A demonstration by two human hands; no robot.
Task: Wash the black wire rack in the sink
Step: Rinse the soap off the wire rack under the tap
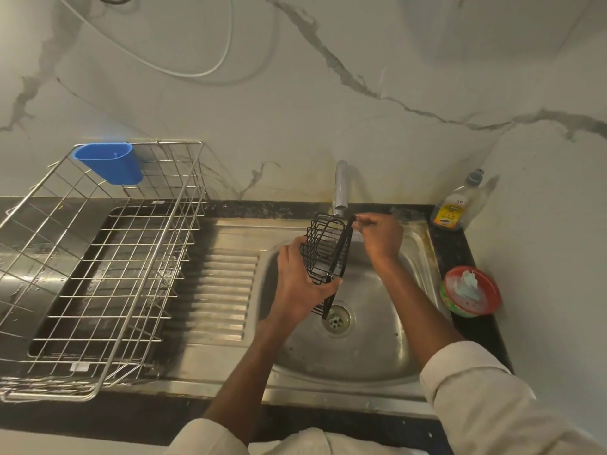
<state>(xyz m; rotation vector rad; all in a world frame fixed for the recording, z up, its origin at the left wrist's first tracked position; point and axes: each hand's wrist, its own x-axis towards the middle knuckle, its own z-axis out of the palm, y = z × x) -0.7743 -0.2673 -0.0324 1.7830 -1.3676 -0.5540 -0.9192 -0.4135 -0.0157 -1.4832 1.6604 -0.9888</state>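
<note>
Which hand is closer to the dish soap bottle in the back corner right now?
Right. The right hand pinches the top of the black wire rack under the tap, beside the clear dish soap bottle with the orange label. The left hand grips the rack's lower side, farther away.

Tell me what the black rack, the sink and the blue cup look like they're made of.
Black rack: thin metal wire, probably coated matte black.
Sink: likely stainless steel, with a brushed silver sheen and dull reflections.
Blue cup: apparently plastic, smooth, opaque and evenly coloured.

Faucet (341,188) crowds above; sink basin (371,343) lies open below.
</note>
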